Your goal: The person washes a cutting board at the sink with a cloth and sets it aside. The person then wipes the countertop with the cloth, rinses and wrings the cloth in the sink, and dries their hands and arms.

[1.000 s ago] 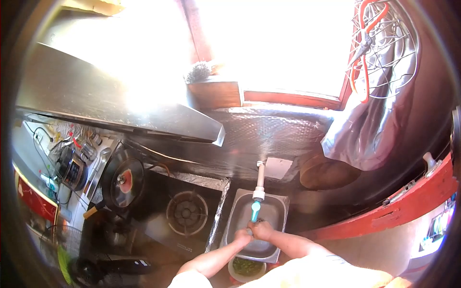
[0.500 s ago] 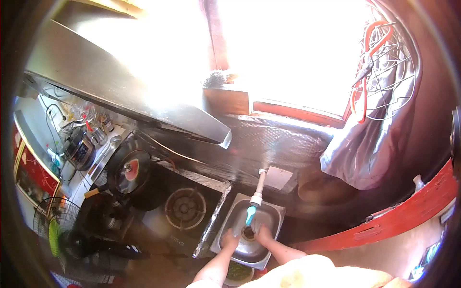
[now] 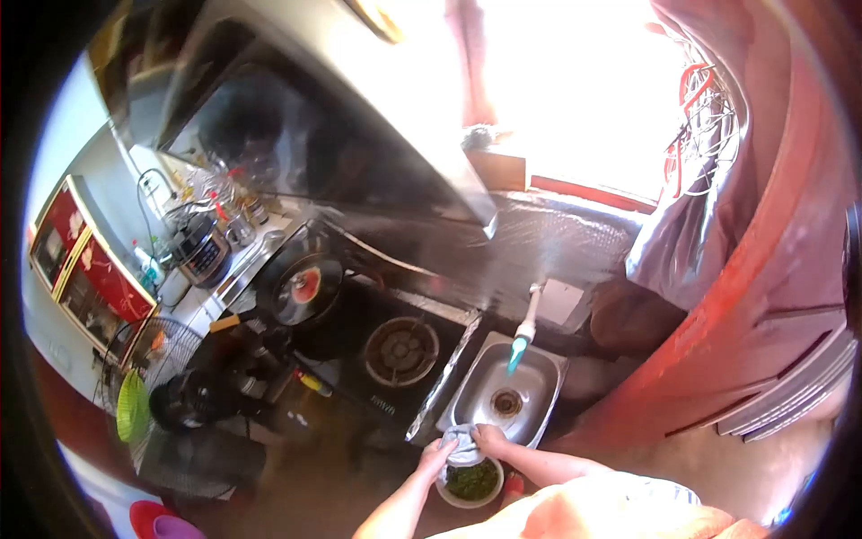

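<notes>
A pale grey cloth point(image 3: 462, 446) is held between both hands at the near edge of the metal sink point(image 3: 539, 395). My left hand point(image 3: 435, 456) grips its left side and my right hand point(image 3: 489, 439) its right side, fingers closed on it. Just below the cloth stands a white bowl point(image 3: 488, 499) with chopped greens point(image 3: 472, 481) inside. Over the sink's far part hangs a white tap pipe point(image 3: 530, 316) with a turquoise end point(image 3: 517, 355). The drain point(image 3: 505, 403) shows in the basin.
Left of the sink is a gas burner point(image 3: 401, 351), with a lidded pan point(image 3: 301, 286) beyond it. A fan point(image 3: 171, 404) stands at the lower left, a pressure cooker point(image 3: 201, 253) on the left counter. A red curved panel point(image 3: 718, 314) rises at the right.
The view has swung left. Both hands have left the basin for its near edge, and the grey cloth now shows between them. More of the bowl of greens is visible.
</notes>
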A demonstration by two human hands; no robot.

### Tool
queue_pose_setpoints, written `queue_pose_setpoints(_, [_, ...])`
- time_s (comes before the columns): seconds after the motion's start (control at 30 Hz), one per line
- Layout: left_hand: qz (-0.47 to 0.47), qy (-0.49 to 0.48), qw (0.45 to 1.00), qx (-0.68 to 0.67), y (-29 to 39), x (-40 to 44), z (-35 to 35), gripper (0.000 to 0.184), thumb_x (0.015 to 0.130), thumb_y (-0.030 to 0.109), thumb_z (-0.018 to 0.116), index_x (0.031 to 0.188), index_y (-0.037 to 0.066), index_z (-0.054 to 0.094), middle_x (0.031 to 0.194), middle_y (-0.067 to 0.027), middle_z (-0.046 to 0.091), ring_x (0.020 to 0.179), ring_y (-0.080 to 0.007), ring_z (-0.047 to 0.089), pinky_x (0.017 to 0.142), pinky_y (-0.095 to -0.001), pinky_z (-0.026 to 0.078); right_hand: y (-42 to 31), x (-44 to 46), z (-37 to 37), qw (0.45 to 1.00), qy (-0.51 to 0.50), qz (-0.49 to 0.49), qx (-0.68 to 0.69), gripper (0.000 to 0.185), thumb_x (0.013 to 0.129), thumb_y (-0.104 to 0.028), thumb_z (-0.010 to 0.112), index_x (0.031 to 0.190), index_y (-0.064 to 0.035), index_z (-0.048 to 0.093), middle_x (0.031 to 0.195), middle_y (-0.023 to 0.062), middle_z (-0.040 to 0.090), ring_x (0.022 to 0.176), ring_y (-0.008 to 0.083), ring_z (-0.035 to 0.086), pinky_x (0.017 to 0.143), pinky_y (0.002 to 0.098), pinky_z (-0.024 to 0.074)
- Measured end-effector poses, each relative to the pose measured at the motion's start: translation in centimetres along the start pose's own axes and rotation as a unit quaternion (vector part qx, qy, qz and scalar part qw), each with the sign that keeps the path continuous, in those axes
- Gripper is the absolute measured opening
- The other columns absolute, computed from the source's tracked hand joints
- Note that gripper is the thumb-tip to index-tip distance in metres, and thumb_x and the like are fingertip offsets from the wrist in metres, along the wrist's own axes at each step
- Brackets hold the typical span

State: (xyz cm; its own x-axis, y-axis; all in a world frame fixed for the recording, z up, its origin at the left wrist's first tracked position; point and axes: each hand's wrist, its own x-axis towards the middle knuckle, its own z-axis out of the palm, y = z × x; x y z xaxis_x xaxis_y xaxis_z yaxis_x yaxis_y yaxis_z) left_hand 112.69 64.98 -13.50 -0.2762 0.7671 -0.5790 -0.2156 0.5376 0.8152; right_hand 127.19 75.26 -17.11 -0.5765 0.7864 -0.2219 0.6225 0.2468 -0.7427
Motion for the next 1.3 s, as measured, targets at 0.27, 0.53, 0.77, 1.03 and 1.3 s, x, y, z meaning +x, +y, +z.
queue_pose_setpoints(0.27, [0.117,0.120,0.979,0.117,-11.5,-20.5,-16.2,0.022,0.072,0.019,0.068,0.088,0.004,0.064,0.082,-0.0027,0.063,0.079,-0.0117,0.056,0.073,-0.0294,0.046,-16.9,-10.3,10.2,0.945,-0.230,-0.220,-0.074,0.025,0.076,-0.024,0.056,0.091,-0.0062,0.064,0.089,0.0175,0.063,0.086,0.0330,0.060,0.074,0.0420,0.0474])
queue_pose_setpoints(0.53, [0.089,0.312,0.945,0.051,-10.4,-43.8,-22.0,0.024,0.083,0.028,0.058,0.084,0.004,0.058,0.069,-0.0055,0.059,0.065,-0.0163,0.057,0.057,-0.0329,0.045,-31.3,-25.1,22.2,0.820,-0.465,-0.333,-0.001,0.039,0.067,-0.013,0.066,0.104,-0.0036,0.057,0.096,0.0115,0.063,0.091,0.0218,0.060,0.082,0.0342,0.0456])
queue_pose_setpoints(0.77, [0.056,0.399,0.900,0.168,-14.2,-54.2,-24.9,0.031,0.071,0.031,0.065,0.081,0.002,0.059,0.072,-0.0160,0.060,0.065,-0.0277,0.058,0.060,-0.0390,0.044,-39.6,-32.2,29.3,0.736,-0.455,-0.494,-0.088,0.023,0.068,-0.013,0.066,0.090,-0.0059,0.061,0.091,0.0177,0.062,0.083,0.0351,0.060,0.070,0.0393,0.0481])
queue_pose_setpoints(1.03, [-0.183,0.485,0.803,0.294,-20.6,-60.2,-28.6,0.027,0.065,0.018,0.063,0.091,0.010,0.063,0.086,-0.0111,0.064,0.081,-0.0298,0.060,0.068,-0.0402,0.047,-44.7,-32.4,34.3,0.661,-0.421,-0.614,-0.092,0.018,0.069,-0.008,0.056,0.086,-0.0031,0.058,0.079,0.0201,0.062,0.077,0.0374,0.059,0.068,0.0414,0.0482])
queue_pose_setpoints(1.3, [-0.156,0.792,0.580,0.112,-18.8,-57.2,-36.3,0.034,0.071,0.021,0.061,0.103,0.011,0.057,0.101,-0.0129,0.061,0.094,-0.0283,0.059,0.078,-0.0364,0.047,-56.3,-39.6,29.7,0.492,-0.759,-0.424,0.045,0.032,0.080,-0.015,0.060,0.106,0.0013,0.052,0.089,0.0056,0.059,0.079,0.0134,0.056,0.066,0.0271,0.0468])
